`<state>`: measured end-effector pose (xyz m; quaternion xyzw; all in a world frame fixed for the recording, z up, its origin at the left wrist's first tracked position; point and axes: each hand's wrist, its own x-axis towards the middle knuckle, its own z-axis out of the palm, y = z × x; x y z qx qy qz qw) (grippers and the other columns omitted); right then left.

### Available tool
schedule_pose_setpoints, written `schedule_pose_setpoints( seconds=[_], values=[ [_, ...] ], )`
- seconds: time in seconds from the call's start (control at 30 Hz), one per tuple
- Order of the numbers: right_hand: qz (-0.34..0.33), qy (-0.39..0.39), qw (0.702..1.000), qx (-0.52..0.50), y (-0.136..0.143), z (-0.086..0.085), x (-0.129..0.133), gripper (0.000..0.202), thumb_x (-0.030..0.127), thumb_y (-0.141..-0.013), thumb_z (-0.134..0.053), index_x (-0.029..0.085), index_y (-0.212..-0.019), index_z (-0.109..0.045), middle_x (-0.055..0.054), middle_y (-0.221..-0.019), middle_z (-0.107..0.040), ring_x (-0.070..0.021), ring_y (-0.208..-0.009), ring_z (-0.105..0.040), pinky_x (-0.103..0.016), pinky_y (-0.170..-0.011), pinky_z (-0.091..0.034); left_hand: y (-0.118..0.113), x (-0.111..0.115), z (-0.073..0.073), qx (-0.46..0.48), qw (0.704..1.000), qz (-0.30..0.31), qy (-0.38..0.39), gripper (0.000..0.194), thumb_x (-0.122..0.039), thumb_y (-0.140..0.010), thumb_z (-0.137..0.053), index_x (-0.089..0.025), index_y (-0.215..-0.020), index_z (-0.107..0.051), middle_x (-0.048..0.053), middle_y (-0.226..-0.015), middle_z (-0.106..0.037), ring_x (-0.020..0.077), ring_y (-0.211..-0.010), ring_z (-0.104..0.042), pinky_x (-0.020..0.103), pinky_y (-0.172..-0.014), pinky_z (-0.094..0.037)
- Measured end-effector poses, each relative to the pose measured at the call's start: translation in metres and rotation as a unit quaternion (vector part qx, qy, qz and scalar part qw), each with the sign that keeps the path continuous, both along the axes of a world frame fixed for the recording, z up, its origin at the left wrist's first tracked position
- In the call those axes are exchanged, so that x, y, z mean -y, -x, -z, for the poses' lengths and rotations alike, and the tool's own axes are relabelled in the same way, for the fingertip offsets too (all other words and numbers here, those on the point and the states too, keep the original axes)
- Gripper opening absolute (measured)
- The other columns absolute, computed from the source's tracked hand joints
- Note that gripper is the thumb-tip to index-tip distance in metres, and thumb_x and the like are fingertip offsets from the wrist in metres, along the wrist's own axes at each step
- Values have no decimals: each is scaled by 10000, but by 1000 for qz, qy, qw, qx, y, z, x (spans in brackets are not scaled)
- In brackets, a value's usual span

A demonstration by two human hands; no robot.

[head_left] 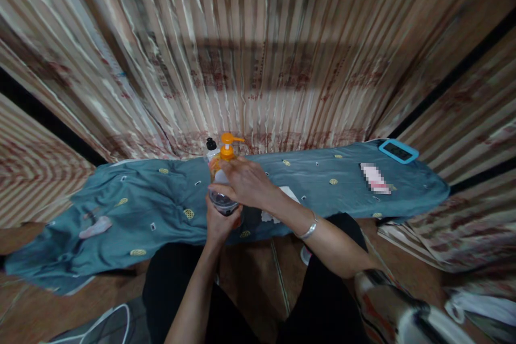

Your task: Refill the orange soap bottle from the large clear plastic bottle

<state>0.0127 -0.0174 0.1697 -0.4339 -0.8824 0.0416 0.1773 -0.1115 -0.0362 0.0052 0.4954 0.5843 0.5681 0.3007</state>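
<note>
A clear round container is wrapped from below by my left hand, its fingers closed on it. Over its top reaches my right hand, fingers bent; whether they grip anything is hidden. Just behind my hands stands a bottle with an orange pump top. Beside it, to the left, is a white bottle with a black cap. A white tissue lies partly under my right forearm.
A teal patterned cloth covers the long narrow table. On it are a blue-framed digital clock, a pixelated pink-white item and a pale small item. Striped curtains hang behind.
</note>
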Motion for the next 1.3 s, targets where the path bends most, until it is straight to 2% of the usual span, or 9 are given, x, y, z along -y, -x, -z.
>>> schedule_pose_setpoints(
  seconds=[0.17, 0.3, 0.47, 0.6, 0.73, 0.9, 0.97, 1.13, 1.3],
  values=[
    [-16, 22, 997, 69, -2, -13, 1, 383, 390, -1050, -503, 47, -1131, -652, -185, -1110, -707, -322, -1121, -657, -444, -944, -514, 0, 0, 0, 21, 1000, 5, 12, 858, -363, -530, -865, -197, -1275, -473, 113, -1170, -707, 280, -1037, -717, 440, -955, -573],
    [-53, 32, 995, 81, -7, -18, -7, 310, 359, -1039, -543, 95, -1176, -630, -126, -1153, -704, -258, -1141, -644, -405, -979, -500, -1, 0, -3, 21, 1000, 1, 17, 856, -338, -526, -860, -200, -1274, -469, 106, -1179, -710, 264, -1048, -720, 417, -963, -571],
    [-96, 37, 990, 95, -15, -21, -10, 386, 328, -1026, -577, 92, -1331, -570, -130, -1272, -671, -250, -1219, -617, -392, -1033, -481, -3, 4, -7, 39, 999, 27, 23, 864, -306, -562, -835, -178, -1320, -440, 107, -1149, -723, 255, -1005, -736, 407, -940, -579],
    [-56, -4, 991, 120, -14, -23, -11, 600, 525, -999, -570, 47, -1361, -555, -197, -1231, -676, -313, -1188, -634, -460, -988, -509, -4, 4, -4, 41, 999, 18, 19, 902, -289, -556, -842, -171, -1349, -429, 125, -1212, -700, 268, -1099, -714, 411, -997, -553],
    [-49, -22, 983, 176, -9, -31, -13, 467, 511, -1004, -567, 70, -1105, -685, -171, -1078, -724, -296, -1087, -683, -464, -937, -540, -4, 4, -1, 50, 998, 25, -1, 873, -272, -560, -837, -172, -1331, -440, 132, -1244, -688, 273, -1135, -696, 425, -1032, -532],
    [-95, -6, 972, 214, -7, -43, -15, 240, 303, -995, -626, 103, -1117, -676, -110, -1103, -724, -231, -1097, -678, -408, -979, -535, -5, 3, -2, 69, 997, 37, -12, 886, -256, -560, -850, -187, -1341, -438, 114, -1220, -700, 266, -1107, -708, 435, -1028, -534],
    [-110, -4, 970, 216, -6, -45, -14, 267, 254, -977, -644, 112, -1204, -647, -100, -1172, -711, -221, -1156, -656, -392, -1009, -523, -5, 3, -2, 71, 997, 38, -14, 887, -242, -561, -856, -186, -1345, -444, 116, -1225, -701, 268, -1117, -705, 440, -1036, -530],
    [-65, -36, 971, 227, 0, -42, -11, 465, 498, -1000, -591, 88, -1209, -652, -151, -1157, -713, -270, -1152, -666, -453, -999, -532, -6, 5, -3, 77, 996, 38, -13, 873, -227, -571, -851, -181, -1347, -454, 119, -1244, -699, 265, -1153, -698, 418, -1048, -526],
    [-84, -19, 963, 256, 4, -43, -11, 245, 324, -1002, -620, 106, -1084, -694, -111, -1079, -741, -220, -1062, -700, -401, -948, -559, -6, 5, -3, 87, 995, 44, -22, 855, -206, -578, -842, -182, -1340, -456, 123, -1228, -706, 263, -1126, -706, 427, -1034, -535]
  ],
)
